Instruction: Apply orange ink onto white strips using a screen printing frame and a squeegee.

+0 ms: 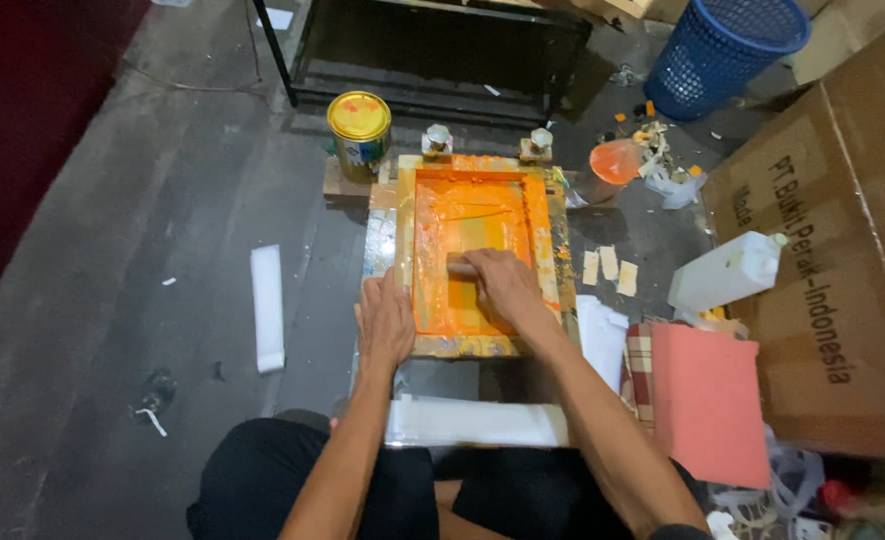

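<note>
A wooden screen-printing frame (553, 235) lies on the floor, its mesh covered in orange ink. My right hand (498, 285) is inside the frame, closed over a squeegee (460, 268) whose end shows at my fingertips, pressed flat on the mesh. My left hand (385, 322) rests flat on the frame's left rail near the front corner, holding it down. Two metal hinge clamps (437, 138) grip the frame's far edge.
A yellow-lidded paint can (360, 130) stands at the frame's far left. An orange-stained cup (615, 160), a white plastic jug (728, 272), a pink sheet (708, 400), a cardboard box (843, 230) and a blue basket (725, 50) sit to the right. A white strip (267, 305) lies left.
</note>
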